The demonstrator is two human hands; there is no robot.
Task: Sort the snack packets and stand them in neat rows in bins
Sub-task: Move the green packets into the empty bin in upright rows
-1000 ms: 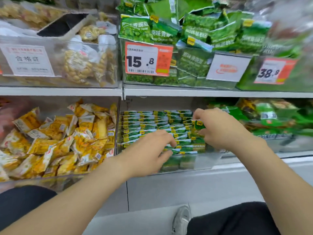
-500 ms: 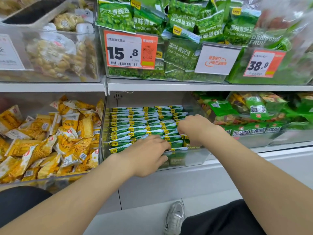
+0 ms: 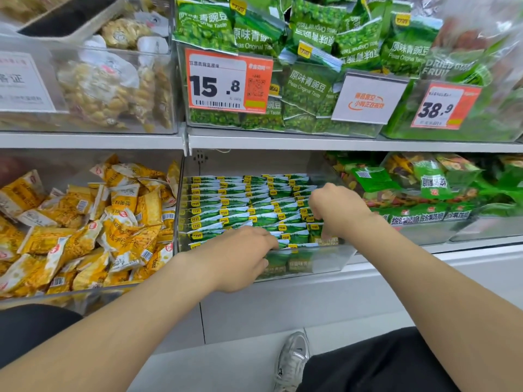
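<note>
A clear bin (image 3: 343, 258) on the lower shelf holds small green pea packets (image 3: 240, 205) standing in neat rows. My left hand (image 3: 237, 257) reaches over the bin's front edge, its fingers fairly straight and lying against the front row of packets. My right hand (image 3: 336, 210) is at the bin's front right corner with its fingers curled downward, pinching the top of one green packet (image 3: 318, 236) that stands at the end of the front rows. What lies under either palm is hidden.
A bin of loose yellow packets (image 3: 85, 227) sits to the left. Mixed green fruit-crisp bags (image 3: 430, 182) fill the bin to the right. The shelf above (image 3: 283, 141) carries larger green pea bags, price tags and a bin of pale snacks. My shoe (image 3: 293, 360) is on the floor below.
My right hand has come down and forward with a green packet, from above the rows into the bin's front right corner. My left hand has stayed at the front row.
</note>
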